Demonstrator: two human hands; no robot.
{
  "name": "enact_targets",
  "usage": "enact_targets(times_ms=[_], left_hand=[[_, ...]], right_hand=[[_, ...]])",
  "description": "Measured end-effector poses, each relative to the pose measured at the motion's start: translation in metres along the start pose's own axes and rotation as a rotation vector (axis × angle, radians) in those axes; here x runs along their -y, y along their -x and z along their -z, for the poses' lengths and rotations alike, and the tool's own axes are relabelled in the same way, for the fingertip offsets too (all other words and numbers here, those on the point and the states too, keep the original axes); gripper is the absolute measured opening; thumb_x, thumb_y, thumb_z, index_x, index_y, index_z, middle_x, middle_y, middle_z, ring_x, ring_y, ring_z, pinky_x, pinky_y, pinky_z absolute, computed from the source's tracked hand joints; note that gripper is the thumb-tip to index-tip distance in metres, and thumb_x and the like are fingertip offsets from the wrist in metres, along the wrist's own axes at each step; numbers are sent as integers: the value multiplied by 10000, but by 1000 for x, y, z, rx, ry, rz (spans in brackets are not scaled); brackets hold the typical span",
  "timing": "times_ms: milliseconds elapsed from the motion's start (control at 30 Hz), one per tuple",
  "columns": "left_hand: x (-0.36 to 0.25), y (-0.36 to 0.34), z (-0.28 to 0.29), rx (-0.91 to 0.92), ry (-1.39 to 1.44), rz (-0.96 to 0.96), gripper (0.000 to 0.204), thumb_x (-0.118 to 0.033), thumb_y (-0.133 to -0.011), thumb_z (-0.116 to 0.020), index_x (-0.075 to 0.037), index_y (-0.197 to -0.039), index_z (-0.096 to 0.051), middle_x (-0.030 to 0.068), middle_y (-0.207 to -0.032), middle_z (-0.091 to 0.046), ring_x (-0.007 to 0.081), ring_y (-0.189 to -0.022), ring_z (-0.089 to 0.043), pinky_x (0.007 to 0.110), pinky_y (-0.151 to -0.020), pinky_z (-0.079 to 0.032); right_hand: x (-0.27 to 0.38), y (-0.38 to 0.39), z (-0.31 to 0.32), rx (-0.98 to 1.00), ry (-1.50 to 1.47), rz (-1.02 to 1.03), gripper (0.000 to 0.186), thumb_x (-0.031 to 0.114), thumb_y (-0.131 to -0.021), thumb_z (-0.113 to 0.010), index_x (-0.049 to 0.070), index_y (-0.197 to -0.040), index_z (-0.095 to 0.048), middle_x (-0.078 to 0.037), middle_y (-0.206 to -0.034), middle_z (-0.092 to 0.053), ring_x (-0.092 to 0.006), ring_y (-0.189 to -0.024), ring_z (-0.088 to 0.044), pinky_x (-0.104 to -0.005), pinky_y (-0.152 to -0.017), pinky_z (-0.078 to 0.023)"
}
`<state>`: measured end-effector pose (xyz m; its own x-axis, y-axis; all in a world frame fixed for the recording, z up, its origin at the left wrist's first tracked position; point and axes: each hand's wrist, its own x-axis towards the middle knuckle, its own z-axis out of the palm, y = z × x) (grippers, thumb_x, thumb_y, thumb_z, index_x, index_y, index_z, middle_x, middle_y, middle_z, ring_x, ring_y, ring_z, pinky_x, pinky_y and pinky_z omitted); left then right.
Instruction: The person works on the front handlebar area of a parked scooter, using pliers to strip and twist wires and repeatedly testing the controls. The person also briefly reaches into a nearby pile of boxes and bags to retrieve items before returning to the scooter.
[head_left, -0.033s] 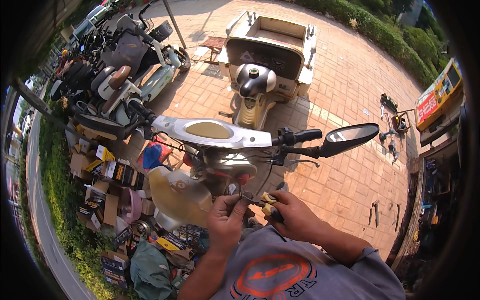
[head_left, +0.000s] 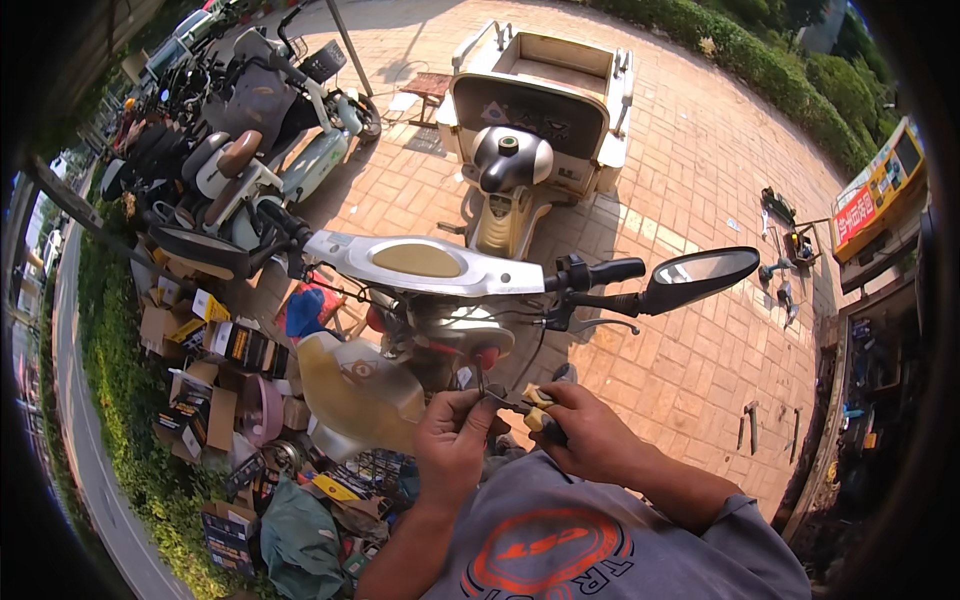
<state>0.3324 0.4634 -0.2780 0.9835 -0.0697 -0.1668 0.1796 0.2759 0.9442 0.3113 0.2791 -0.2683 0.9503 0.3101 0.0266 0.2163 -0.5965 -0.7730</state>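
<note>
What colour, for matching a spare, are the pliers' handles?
The pliers' handles are pale yellow and black, shown best in the head view.

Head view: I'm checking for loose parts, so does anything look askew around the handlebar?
Yes. The pale front panel sits tilted below and left of the centre of the handlebar cover, above the left hand, and wires show under the cover. It looks loose or partly removed; I can't tell whether it's damaged.

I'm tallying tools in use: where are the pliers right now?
In the head view, the pliers are in the right hand, just right of centre, beside the left hand and below the handlebar.
</note>
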Motion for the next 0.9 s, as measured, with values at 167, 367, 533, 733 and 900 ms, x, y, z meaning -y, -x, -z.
enact_targets(times_ms=[167,367,533,733,900], left_hand=[[-1,0,-1,-3,65,42,114,-76,-916,-616,10,-976,-571,65,-827,-657,102,-700,-637,220,-635,-518],[-6,1,-4,-13,47,40,114,-74,-913,-622,14,-971,-579,61,-815,-652,100,-697,-633,221,-630,-518],[-7,1,-4,-3,6,31,106,-72,-911,-624,19,-957,-591,58,-810,-650,95,-690,-627,220,-625,-515],[-8,2,-3,21,-67,9,104,-66,-911,-622,23,-963,-605,44,-797,-641,90,-694,-623,218,-622,-506],[-8,2,4,69,-220,-58,127,-68,-917,-612,29,-998,-606,35,-811,-636,78,-704,-611,218,-625,-490]], right_hand=[[-2,0,-1,6,-12,-5,300,151,-808,-676,-65,-1005,-614,-242,-1131,-553,-395,-1032,-548,-433,-894,-464],[0,-1,2,11,-17,14,286,132,-805,-673,-68,-1000,-611,-241,-1102,-553,-396,-1009,-547,-433,-886,-458],[1,-1,5,15,-17,29,278,124,-805,-668,-68,-999,-610,-241,-1089,-554,-395,-996,-547,-434,-880,-456],[-2,1,4,45,-40,24,260,128,-813,-665,-66,-978,-611,-228,-1028,-559,-386,-931,-563,-417,-824,-478],[0,2,6,114,-77,-14,257,147,-814,-675,-47,-974,-620,-223,-1009,-561,-381,-876,-582,-408,-768,-501]])
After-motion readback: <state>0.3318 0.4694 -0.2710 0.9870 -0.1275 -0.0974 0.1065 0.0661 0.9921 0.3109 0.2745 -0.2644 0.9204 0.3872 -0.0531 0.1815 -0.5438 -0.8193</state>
